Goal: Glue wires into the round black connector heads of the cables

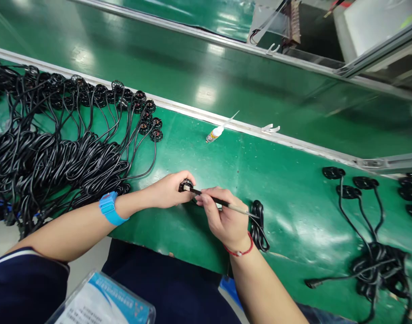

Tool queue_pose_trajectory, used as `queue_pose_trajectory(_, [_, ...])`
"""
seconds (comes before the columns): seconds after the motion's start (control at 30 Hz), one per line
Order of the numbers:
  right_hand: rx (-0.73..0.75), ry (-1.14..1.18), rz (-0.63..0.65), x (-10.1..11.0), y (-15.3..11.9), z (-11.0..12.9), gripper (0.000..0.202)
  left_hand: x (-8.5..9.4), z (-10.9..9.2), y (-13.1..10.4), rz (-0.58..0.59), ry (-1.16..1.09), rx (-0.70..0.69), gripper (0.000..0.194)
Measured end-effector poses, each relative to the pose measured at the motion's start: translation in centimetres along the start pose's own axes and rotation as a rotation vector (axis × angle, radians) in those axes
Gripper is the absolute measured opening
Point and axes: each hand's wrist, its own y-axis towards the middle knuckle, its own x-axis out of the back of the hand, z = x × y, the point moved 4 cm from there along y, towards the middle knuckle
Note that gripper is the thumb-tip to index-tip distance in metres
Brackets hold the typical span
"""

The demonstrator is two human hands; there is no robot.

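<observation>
My left hand (172, 190), with a blue band at its wrist, grips a small round black part (185, 185) between its fingers. In my right hand (224, 213) is a thin dark tool with a pale section (238, 208). The tool's tip touches or lies just over the black part's face; small light-coloured contents show there. Behind my right hand, a coiled black cable (258, 227) lies on the green table (276, 180). What links this coil to the held part is mostly hidden by my hands.
Many round black parts with bundled cables (91, 157) cover the left side. A small white bottle with a long nozzle (215, 133) lies ahead, near the white rail (182, 109). More cabled parts (378, 265) lie at the right. A badge (105, 301) hangs at the bottom.
</observation>
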Motion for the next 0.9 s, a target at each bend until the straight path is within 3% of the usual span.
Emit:
queue_pose_trajectory(0.23, [0.036, -0.308, 0.034, -1.4, 0.5, 1.5, 0.008, -0.2, 0.4, 0.0, -0.016, 0.24, -0.164, 0.019])
queue_pose_trajectory(0.4, [0.049, -0.156, 0.029, -1.3, 0.4, 1.1, 0.009, 0.0, 0.2, 0.0, -0.028, 0.237, -0.163, 0.02])
queue_pose_trajectory(0.6, [0.006, 0.056, -0.318, 1.2, -0.9, 0.1, 0.014, 0.2, 0.7, 0.1, -0.027, 0.032, 0.027, 0.025])
queue_pose_trajectory(0.73, [-0.031, 0.036, -0.159, 1.2, -0.7, -0.6, 0.019, 0.0, 0.9, 0.2, -0.016, -0.032, 0.036, 0.027])
queue_pose_trajectory(0.9, [0.042, -0.01, 0.08, 0.8, 0.2, -0.5, 0.015, 0.0, 1.1, 0.3, -0.004, -0.018, 0.051, 0.027])
